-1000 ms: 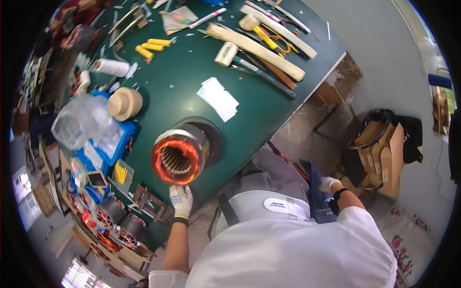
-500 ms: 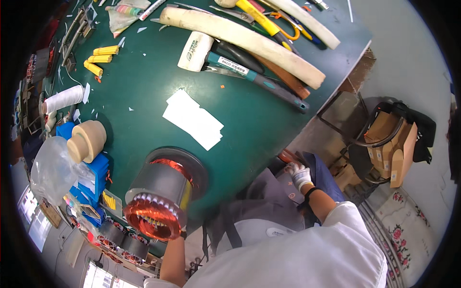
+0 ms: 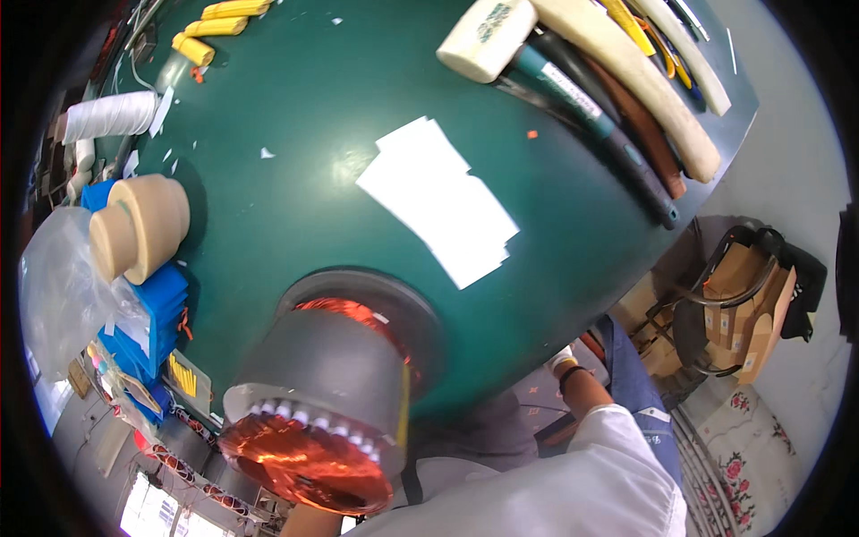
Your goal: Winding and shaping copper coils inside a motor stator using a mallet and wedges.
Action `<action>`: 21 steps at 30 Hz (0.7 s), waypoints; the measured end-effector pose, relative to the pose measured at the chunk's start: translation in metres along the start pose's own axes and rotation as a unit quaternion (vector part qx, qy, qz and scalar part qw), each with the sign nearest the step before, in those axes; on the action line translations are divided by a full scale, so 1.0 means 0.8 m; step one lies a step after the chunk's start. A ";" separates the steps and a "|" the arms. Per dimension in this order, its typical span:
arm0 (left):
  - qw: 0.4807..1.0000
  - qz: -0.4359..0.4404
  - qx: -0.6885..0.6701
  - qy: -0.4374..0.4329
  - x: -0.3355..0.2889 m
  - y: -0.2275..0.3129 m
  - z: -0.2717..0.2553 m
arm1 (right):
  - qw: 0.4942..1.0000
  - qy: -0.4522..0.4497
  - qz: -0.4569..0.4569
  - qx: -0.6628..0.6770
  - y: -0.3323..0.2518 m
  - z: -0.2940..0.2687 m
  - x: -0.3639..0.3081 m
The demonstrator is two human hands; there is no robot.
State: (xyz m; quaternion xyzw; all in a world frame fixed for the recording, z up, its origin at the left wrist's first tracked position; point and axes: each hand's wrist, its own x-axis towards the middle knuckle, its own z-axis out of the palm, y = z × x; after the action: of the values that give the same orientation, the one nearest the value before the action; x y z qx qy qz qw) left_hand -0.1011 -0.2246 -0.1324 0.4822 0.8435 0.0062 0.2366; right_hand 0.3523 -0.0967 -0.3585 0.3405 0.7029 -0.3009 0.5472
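A motor stator (image 3: 331, 358), a grey metal cylinder with copper windings (image 3: 304, 461) and white slot liners at its near end, lies tilted on a dark round base (image 3: 428, 336) at the table's near edge. My left forearm (image 3: 310, 522) rises behind the windings, and its hand is hidden by the stator. My right hand (image 3: 562, 358), in a white glove, is down beside the table edge, close to a reddish-brown piece. Only a small part of that hand shows, so its fingers and anything in them are hidden. White paper sheets (image 3: 438, 206) lie beyond the stator.
A white-headed mallet (image 3: 488, 40) and long pale curved pieces (image 3: 644, 85) lie at the far right. At the left are a cream stepped cylinder (image 3: 143, 224), a thread spool (image 3: 112, 116), blue trays (image 3: 157, 304) and yellow bundles (image 3: 215, 27). A chair with cardboard boxes (image 3: 738, 304) stands right.
My view has shifted closer, so the stator and sheets look larger. My right hand has gone from plainly visible to mostly hidden at the table edge. The left hand stays behind the stator.
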 end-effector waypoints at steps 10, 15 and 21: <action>0.999 0.012 -0.022 -0.029 -0.019 -0.025 -0.016 | 0.974 0.101 -0.042 0.201 -0.045 -0.008 -0.017; 0.998 0.035 -0.035 -0.043 -0.002 -0.017 -0.011 | 0.990 0.062 -0.029 0.120 -0.096 0.037 -0.073; 0.991 0.085 -0.073 -0.069 0.034 0.029 0.009 | 0.845 -0.215 -0.014 0.490 -0.109 0.134 -0.164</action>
State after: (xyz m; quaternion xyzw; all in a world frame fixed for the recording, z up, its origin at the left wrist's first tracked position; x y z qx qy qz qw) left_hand -0.0909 -0.1915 -0.1436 0.5325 0.7785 0.0546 0.3275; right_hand 0.3645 -0.2523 -0.2498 0.4811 0.3336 -0.6794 0.4424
